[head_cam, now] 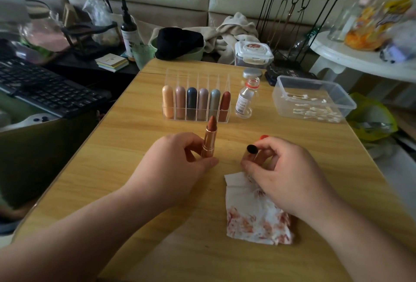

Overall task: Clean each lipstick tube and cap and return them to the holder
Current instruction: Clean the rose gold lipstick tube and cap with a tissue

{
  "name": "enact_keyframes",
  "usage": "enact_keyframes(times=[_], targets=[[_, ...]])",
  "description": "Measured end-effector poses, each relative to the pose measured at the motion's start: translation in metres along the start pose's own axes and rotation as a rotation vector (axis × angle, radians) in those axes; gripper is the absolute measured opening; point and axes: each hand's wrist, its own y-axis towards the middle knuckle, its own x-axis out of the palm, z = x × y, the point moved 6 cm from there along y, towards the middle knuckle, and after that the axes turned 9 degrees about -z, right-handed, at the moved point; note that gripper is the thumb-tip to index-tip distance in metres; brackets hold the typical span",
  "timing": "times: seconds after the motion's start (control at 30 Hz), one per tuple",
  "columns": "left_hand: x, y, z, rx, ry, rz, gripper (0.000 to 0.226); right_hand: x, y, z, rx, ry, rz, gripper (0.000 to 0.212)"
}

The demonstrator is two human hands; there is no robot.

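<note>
The lipstick tube [209, 141] is gripped upright by the left hand [177, 164]. The cap [252, 149] is pinched by the fingers [270, 146] of the right hand [290, 178], mid-counter [135, 146].

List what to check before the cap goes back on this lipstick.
1. The lipstick tube stands upright in the left hand grip: ok.
2. The cap is pinched by the right hand, opening facing the camera: ok.
3. Inside of cap clean: cannot tell, opening is dark.
4. The bullet wound down: not ok, it stands above the collar.
5. The tissue under the right hand: ok, though heavily stained.
6. Free slot in the holder: cannot tell; six lipsticks show.
</note>
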Motion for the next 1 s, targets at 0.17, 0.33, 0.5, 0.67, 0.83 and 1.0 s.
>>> enact_keyframes(times=[0.17,0.33,0.5,0.67,0.83,1.0], targets=[[-0.001,-0.001,-0.001,0.005,0.003,0.003,0.015,-0.014,-0.006,-0.004,0.048,-0.145,-0.03,0.043],[0.002,-0.001,-0.003,-0.021,0.016,-0.034,0.016,-0.046,-0.012,-0.003,0.115,-0.244,-0.019,0.02],[0.003,-0.005,0.002,-0.013,-0.002,-0.016,0.013,-0.066,-0.001,0.02,0.204,-0.34,0.059,0.027],[0.007,-0.018,0.006,-0.007,-0.406,-0.125,0.011,-0.036,0.009,0.041,0.232,-0.3,-0.026,0.022],[0.018,-0.03,0.003,-0.057,-0.923,-0.313,0.019,-0.036,0.012,0.043,0.197,-0.232,0.066,0.007],[0.021,-0.035,0.0,-0.079,-1.101,-0.297,0.022,-0.051,0.007,0.036,0.094,-0.156,0.148,0.02]])
